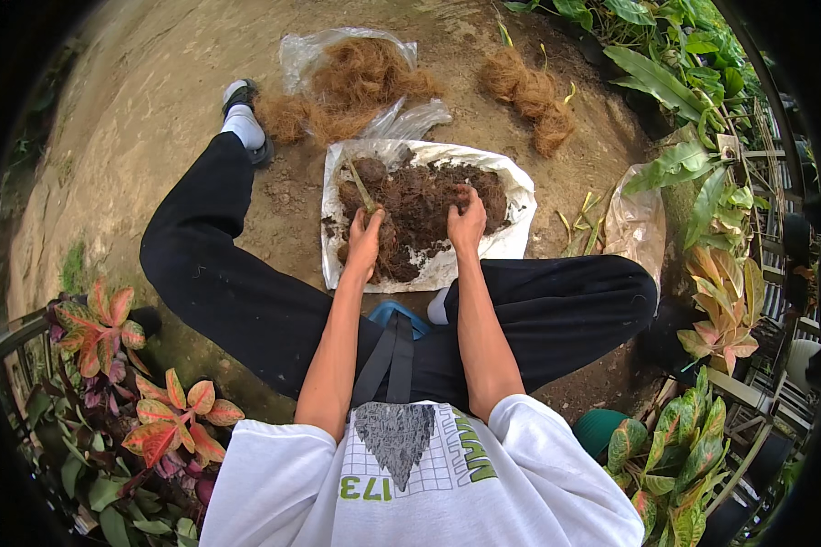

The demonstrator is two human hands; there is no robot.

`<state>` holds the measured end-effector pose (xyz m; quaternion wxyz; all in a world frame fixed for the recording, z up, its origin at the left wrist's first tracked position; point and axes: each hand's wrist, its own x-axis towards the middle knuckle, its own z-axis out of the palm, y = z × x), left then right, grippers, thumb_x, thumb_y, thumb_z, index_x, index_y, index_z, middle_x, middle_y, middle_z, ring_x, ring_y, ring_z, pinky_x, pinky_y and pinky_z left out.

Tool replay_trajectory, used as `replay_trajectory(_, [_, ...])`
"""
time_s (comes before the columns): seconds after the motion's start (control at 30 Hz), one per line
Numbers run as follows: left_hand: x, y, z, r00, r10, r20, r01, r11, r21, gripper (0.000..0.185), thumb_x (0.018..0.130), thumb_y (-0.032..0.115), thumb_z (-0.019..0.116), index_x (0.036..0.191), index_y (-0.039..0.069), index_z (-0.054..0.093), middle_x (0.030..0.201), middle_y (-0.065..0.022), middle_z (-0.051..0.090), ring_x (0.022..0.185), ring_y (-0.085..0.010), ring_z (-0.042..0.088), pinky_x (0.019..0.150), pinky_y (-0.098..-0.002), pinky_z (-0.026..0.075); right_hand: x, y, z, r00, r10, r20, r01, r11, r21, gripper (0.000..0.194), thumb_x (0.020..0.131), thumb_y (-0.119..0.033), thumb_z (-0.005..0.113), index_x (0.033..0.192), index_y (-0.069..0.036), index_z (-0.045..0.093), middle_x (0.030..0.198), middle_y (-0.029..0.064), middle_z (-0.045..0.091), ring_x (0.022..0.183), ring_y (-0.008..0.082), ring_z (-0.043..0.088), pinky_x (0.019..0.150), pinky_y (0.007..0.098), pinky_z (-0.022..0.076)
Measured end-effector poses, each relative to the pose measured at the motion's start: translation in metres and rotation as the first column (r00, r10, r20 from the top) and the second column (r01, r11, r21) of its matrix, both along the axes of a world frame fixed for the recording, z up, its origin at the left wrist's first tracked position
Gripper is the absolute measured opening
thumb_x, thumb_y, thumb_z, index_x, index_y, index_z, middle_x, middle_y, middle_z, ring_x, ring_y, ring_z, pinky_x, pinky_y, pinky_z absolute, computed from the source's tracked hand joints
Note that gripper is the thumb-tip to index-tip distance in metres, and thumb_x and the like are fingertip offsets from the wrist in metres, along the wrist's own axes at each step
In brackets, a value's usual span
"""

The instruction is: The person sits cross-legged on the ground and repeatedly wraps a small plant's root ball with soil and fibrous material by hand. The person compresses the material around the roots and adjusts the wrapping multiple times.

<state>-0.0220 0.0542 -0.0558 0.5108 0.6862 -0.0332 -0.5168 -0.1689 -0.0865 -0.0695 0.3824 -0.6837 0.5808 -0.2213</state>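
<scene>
My left hand grips the base of a pale green plant stem, which slants up and away to the left. Dark fibrous material hangs at the stem's base beside my fingers. Just above the dark soil mix, my right hand has curled, soil-stained fingers; whether they pinch some soil cannot be made out. Soil and brown root-like clumps lie on an opened white sack on the ground between my legs.
Brown coconut fibre rests on clear plastic beyond the sack. Fibre-wrapped cuttings lie at far right. Cut stems and a plastic bag are near my right knee. Potted plants flank me.
</scene>
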Motion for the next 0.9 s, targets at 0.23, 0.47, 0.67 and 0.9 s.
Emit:
replay_trajectory(0.23, [-0.001,0.003,0.016,0.985,0.133,-0.105,-0.132,0.991,0.013,0.1,0.087,0.048,0.067,0.151,-0.002,0.008,0.127,-0.0216,0.05,0.094,-0.024,0.063,0.086,-0.0395,0.052,0.005,0.021,-0.008,0.759,0.378,-0.53,-0.43,0.902,0.029,0.059,0.081,-0.011,0.07,0.135,-0.026,0.053,0.118,0.0088,0.048,0.112,0.0309,0.046,0.089,0.049,0.042])
replay_trajectory(0.47, [0.003,0.001,0.007,0.989,0.135,0.069,-0.139,0.988,0.064,0.104,0.084,0.047,0.072,0.151,-0.003,0.01,0.118,-0.0188,0.053,0.092,-0.0231,0.06,0.082,-0.0401,0.05,0.002,0.025,-0.01,0.781,0.335,-0.527,-0.417,0.908,-0.042,0.045,0.073,-0.013,0.077,0.115,-0.017,0.062,0.112,0.0069,0.048,0.109,0.0307,0.048,0.085,0.0487,0.0442])
replay_trajectory(0.67, [0.008,0.007,-0.016,0.98,0.15,-0.13,-0.153,0.988,-0.01,0.1,0.088,0.065,0.053,0.153,0.005,0.008,0.156,-0.0187,0.012,0.144,-0.0325,0.015,0.115,-0.0499,0.022,-0.001,0.026,-0.012,0.808,0.325,-0.492,-0.391,0.92,-0.034,0.031,0.069,-0.012,0.08,0.098,-0.011,0.066,0.109,0.0075,0.05,0.104,0.0311,0.051,0.083,0.0462,0.0466])
replay_trajectory(0.9, [-0.001,0.0,0.001,0.997,0.063,0.05,-0.069,0.991,0.117,0.096,0.089,0.069,0.045,0.155,0.011,0.004,0.16,-0.0141,0.006,0.147,-0.032,0.009,0.117,-0.0516,0.018,0.01,0.011,0.005,0.973,0.174,-0.153,-0.156,0.98,0.126,0.022,0.073,-0.011,0.078,0.091,-0.005,0.066,0.091,0.0128,0.063,0.087,0.026,0.062,0.076,0.0386,0.0497])
